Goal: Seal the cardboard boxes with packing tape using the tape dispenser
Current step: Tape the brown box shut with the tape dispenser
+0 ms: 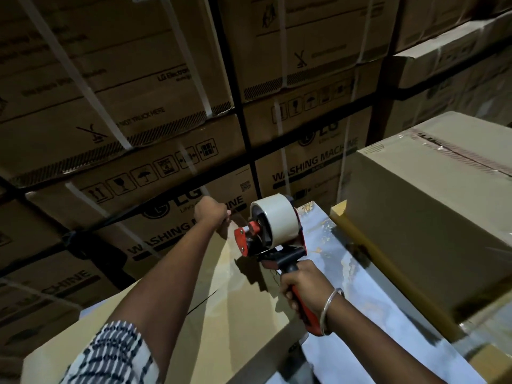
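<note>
A brown cardboard box (221,309) lies in front of me with a strip of clear tape running along its top. My right hand (303,286) grips the red and black handle of the tape dispenser (273,231), which carries a pale tape roll and rests on the box top. At the box's far edge, my left hand (212,213) is curled over the end of the tape and holds it down. A second, taped cardboard box (432,217) stands to the right.
A pale marbled table surface (346,273) shows between the two boxes. Behind stands a tall wall of strapped washing-machine cartons (138,120), close to the far edge of the box I work on.
</note>
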Demonstrator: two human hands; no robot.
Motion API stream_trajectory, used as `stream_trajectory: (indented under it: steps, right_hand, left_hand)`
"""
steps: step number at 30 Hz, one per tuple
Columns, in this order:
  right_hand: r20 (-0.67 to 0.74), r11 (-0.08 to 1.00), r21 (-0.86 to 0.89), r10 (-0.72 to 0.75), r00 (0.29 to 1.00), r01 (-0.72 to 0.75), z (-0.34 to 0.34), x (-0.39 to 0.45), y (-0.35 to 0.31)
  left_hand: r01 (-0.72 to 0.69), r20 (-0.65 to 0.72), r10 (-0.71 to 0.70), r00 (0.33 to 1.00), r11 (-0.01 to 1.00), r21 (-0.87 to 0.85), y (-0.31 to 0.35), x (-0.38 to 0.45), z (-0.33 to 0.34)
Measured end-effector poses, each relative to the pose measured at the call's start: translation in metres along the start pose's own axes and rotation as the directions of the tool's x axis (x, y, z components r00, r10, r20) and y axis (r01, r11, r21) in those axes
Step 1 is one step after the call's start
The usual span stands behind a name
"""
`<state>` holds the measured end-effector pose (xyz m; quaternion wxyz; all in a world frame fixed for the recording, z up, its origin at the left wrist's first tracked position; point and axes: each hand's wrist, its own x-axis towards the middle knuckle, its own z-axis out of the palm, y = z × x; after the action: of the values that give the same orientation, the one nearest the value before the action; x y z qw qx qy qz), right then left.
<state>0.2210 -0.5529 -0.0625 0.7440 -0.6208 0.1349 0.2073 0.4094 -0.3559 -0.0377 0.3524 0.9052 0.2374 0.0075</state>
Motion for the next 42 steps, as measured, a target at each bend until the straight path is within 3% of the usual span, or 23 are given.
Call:
stream_trajectory:
  steps: [6,15,28,35,38,42]
  right_hand:
    - [-0.025,0.999,-0.021,0.027,0.999,-0.028,0.009,0.004,-0.006]
    - [-0.035,0.998,-0.039,0.050,0.998,-0.052,0.017,0.011,-0.016]
    - [-0.020,0.979,-0.035,0.199,0.980,-0.200,0.013,0.020,-0.021]
    - [-0.016,0.966,-0.031,0.258,0.966,-0.258,0.013,0.021,-0.022]
    - [-0.016,0.965,-0.025,0.260,0.965,-0.261,0.013,0.021,-0.022]
    - [-0.016,0.963,-0.026,0.269,0.963,-0.269,0.014,0.021,-0.023]
  left_hand:
    - [0.043,0.029,-0.042,0.999,0.998,-0.042,-0.009,0.019,0.007]
    - [-0.006,-0.018,0.006,1.000,1.000,-0.017,-0.019,0.039,0.017]
    - [-0.063,0.016,0.061,0.998,0.962,0.264,-0.025,0.039,0.025]
    - [-0.099,0.032,0.094,0.995,0.957,0.273,-0.031,0.018,0.023]
    - [-0.156,-0.003,0.159,0.987,0.973,0.169,-0.050,0.018,0.020]
    - [-0.382,-0.081,0.396,0.914,0.911,0.154,-0.061,0.013,0.024]
